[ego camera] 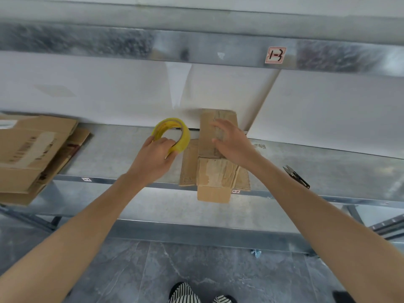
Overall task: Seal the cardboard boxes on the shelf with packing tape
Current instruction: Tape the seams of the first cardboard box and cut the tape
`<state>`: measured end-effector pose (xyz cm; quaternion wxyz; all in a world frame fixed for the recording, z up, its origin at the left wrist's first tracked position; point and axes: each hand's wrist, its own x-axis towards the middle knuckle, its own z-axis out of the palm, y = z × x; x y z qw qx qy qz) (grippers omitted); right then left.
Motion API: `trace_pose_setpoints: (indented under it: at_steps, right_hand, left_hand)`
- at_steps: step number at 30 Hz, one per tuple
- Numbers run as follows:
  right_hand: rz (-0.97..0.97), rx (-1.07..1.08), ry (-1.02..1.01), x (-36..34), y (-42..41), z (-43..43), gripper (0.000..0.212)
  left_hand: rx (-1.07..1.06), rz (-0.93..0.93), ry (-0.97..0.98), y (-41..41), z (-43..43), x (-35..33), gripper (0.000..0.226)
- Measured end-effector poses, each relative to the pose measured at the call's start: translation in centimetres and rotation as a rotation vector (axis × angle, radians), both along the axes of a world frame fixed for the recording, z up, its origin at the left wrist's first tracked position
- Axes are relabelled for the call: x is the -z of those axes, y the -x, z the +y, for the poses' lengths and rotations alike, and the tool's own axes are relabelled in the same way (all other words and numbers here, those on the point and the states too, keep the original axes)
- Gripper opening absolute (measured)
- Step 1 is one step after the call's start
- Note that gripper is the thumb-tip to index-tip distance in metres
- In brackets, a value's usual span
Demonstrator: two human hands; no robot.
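Note:
A narrow cardboard box [215,171] lies on the metal shelf [122,154], its near end jutting past the shelf's front edge. Its top flaps are folded down, and torn old tape shows near the front. My right hand [231,142] rests on the box top with the fingers spread and straight. Just left of the box, my left hand [156,155] grips a yellowish roll of packing tape [178,133], fingers curled through its core, holding the roll upright.
Flattened cardboard boxes [32,154] are stacked at the shelf's left end. Small black snips [296,176] lie on the shelf to the right of the box. A flat cardboard piece [189,169] lies under the box. An upper shelf beam [196,49] runs overhead.

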<state>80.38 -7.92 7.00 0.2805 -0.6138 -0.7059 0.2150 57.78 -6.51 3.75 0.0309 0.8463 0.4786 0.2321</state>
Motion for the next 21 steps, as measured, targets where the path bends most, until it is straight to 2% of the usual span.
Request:
trace_pose_setpoints:
  at_steps: [4,8,13,17,21]
  right_hand:
    - [0.176,-0.056,0.055,-1.4,1.2,-0.4,0.062]
    - [0.343,-0.060,0.028,-2.1,1.9,-0.3,0.044]
    - [0.357,0.024,-0.144,-1.9,1.4,-0.8,0.021]
    - [0.400,0.104,-0.199,-2.2,0.8,-1.1,0.028]
    - [0.399,0.097,-0.197,-2.4,0.2,-1.1,0.030]
  left_hand:
    - [0.101,-0.008,-0.078,-1.2,-0.7,-2.4,0.004]
    - [0.162,-0.025,-0.065,-2.6,-1.1,-3.2,0.006]
    - [0.195,-0.082,-0.020,-3.7,-1.4,-3.4,0.003]
    - [0.218,-0.097,-0.004,-4.2,-1.5,-3.9,0.003]
    - [0.193,-0.113,0.049,-4.4,-1.7,-4.1,0.006]
